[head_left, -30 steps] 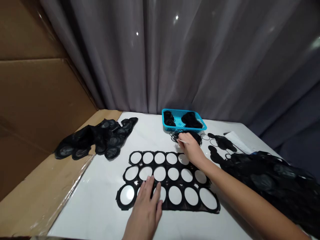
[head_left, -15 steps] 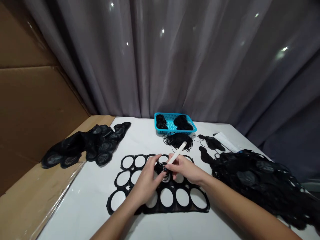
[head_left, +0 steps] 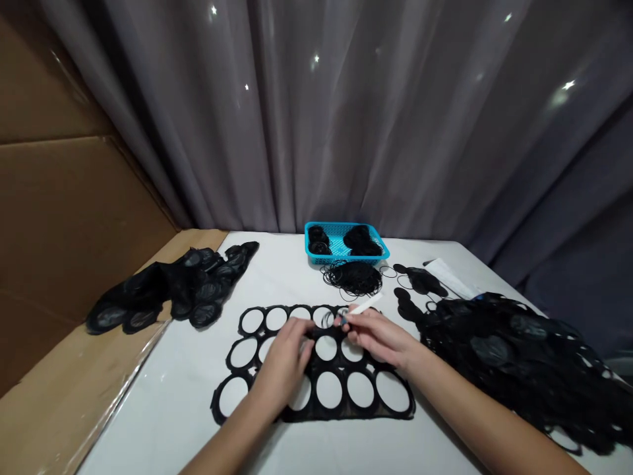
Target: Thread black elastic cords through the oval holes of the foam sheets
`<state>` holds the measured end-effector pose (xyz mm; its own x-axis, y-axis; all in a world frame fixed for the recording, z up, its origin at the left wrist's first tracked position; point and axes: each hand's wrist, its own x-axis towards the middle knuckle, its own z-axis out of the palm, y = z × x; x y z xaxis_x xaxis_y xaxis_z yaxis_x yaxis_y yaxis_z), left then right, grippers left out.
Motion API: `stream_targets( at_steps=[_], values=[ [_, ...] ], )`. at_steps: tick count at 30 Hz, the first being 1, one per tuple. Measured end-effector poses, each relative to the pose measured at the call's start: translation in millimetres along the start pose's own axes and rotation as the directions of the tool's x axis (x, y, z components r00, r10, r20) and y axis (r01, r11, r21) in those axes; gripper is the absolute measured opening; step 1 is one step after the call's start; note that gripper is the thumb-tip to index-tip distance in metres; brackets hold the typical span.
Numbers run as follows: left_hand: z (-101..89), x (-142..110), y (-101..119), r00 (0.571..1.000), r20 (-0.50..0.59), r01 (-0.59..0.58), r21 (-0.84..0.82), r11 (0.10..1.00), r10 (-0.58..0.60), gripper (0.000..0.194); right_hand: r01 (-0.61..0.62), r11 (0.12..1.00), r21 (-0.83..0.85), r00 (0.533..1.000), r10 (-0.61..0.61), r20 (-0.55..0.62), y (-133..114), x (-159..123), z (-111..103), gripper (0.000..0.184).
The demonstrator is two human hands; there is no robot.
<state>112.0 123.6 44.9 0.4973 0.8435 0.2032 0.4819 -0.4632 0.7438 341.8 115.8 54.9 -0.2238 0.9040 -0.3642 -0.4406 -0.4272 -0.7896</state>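
A black mesh sheet (head_left: 341,414) cut with rows of round holes lies on the white table (head_left: 148,409), and both my hands are over it. My left hand (head_left: 284,359) rests on the sheet with its fingers curled, and I cannot tell if it grips anything. My right hand (head_left: 378,336) pinches a white stick (head_left: 366,305) near the top of the sheet. Thin black elastic loops (head_left: 328,320) lie just beyond my fingertips, between the two hands. A tangle of the same elastic (head_left: 353,278) lies beyond the sheet.
A blue plastic basket (head_left: 321,254) holds black bundles at the back. A heap of black mesh (head_left: 514,356) fills the right side, and another (head_left: 182,284) lies at the left. A white paper (head_left: 448,277) sits back right. Cardboard (head_left: 64,231) and a grey curtain (head_left: 395,119) bound the table.
The white stick has tilted from steep to nearly flat, pointing right. My hands have drawn slightly apart, and the view has hardly shifted.
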Motion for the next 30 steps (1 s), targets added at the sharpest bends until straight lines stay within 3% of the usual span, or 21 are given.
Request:
stream_targets(
  at_steps=[3,5,7,10,12,20,25,30],
  values=[
    [26.8,-38.2,-2.2,0.985,0.005,-0.165,0.363,0.917,0.175,0.032,0.113,0.979,-0.172,0.99,-0.125,-0.059,5.2,1.4,0.7,0.038],
    [41.8,-59.2,-5.8,0.959,0.017,-0.248,0.53,0.811,0.282,0.042,0.125,0.916,-0.382,0.992,-0.125,0.026,13.4,-1.4,4.8,0.033],
    [49.0,-71.2,-9.1,0.953,0.041,-0.263,0.605,0.752,0.3,0.05,0.173,0.805,-0.567,0.985,-0.13,0.115,23.4,-5.5,9.6,0.028],
    [46.3,-74.8,-11.3,0.956,0.064,-0.26,0.634,0.728,0.286,0.056,0.276,0.658,-0.701,0.961,-0.19,0.199,36.1,-10.4,13.5,0.026],
    [41.4,-73.5,-11.4,0.957,0.073,-0.26,0.65,0.714,0.281,0.057,0.3,0.607,-0.736,0.954,-0.213,0.213,40.6,-11.5,13.2,0.024],
    [37.4,-74.2,-13.4,0.961,0.11,-0.263,0.649,0.714,0.254,0.062,0.317,0.484,-0.816,0.946,-0.226,0.233,42.4,-10.7,13.2,0.022],
    [36.6,-74.3,-12.4,0.963,0.123,-0.259,0.661,0.704,0.239,0.062,0.379,0.394,-0.837,0.917,-0.282,0.283,43.0,-12.6,13.4,0.02],
    [37.5,-74.6,-11.9,0.965,0.108,-0.25,0.64,0.726,0.238,0.06,0.42,0.379,-0.825,0.901,-0.282,0.329,41.3,-14.6,7.1,0.02]
  ],
)
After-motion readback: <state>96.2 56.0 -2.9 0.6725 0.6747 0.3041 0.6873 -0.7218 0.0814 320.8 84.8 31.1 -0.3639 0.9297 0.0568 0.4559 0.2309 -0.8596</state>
